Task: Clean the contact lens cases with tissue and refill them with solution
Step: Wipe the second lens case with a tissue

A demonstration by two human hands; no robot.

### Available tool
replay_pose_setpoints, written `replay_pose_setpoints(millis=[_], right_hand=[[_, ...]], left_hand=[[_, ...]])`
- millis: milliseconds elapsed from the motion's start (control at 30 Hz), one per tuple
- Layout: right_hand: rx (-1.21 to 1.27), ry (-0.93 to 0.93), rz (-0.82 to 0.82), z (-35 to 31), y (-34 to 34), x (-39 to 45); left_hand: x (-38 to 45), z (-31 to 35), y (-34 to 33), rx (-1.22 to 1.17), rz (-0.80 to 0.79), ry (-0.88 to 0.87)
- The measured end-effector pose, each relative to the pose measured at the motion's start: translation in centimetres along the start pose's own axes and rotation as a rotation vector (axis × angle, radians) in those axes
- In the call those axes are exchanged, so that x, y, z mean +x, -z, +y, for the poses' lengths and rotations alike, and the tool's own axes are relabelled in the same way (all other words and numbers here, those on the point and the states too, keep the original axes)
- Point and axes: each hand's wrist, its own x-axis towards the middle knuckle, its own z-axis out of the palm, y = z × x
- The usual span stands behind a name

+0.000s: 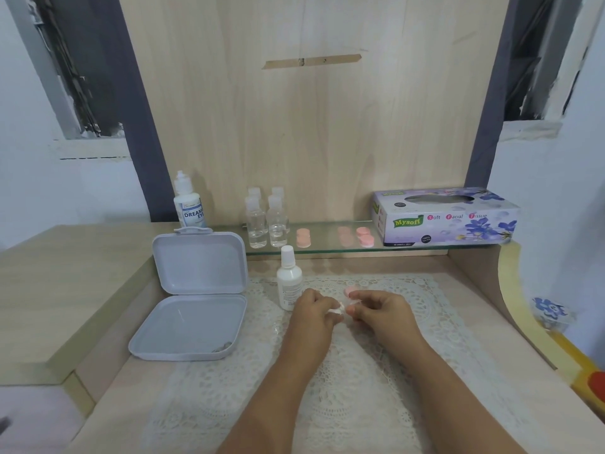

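lace mat [360,371] covered the desk. my left hand [312,314] pinched a tissue wad [337,310]; my right hand [381,311] pinched a pink lens case [350,292]. wiping seemed underway; next, the solution bottle [288,283] just left.

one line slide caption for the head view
Both hands work a pink lens case with tissue over a lace mat.

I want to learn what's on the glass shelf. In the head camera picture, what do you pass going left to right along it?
Clear bottles → pink lens case → paler pink lens case → brighter pink lens case → tissue box.
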Motion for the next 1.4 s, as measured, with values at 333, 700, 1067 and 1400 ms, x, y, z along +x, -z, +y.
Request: replay_pose_setpoints(millis=[333, 700, 1067, 1400], right_hand=[[-0.01, 0.025, 0.047, -0.2, 0.3, 0.0], [-0.176, 0.101, -0.039, 0.2, 0.4, 0.1], [-0.382, 0.134, -0.088, 0.2, 0.2, 0.1], [-0.609, 0.165, -0.066, 0.3, 0.4, 0.1]], left_hand=[[0.3, 0.7, 1.2, -0.464, 0.221, 0.223], [-0.4, -0.1, -0.1, 0.043, 0.01, -0.114], [0.3, 0.0, 0.2, -0.039, -0.011, 0.024], [-0.4, 0.3, 1.8, -0.334, 0.116, 0.153]])
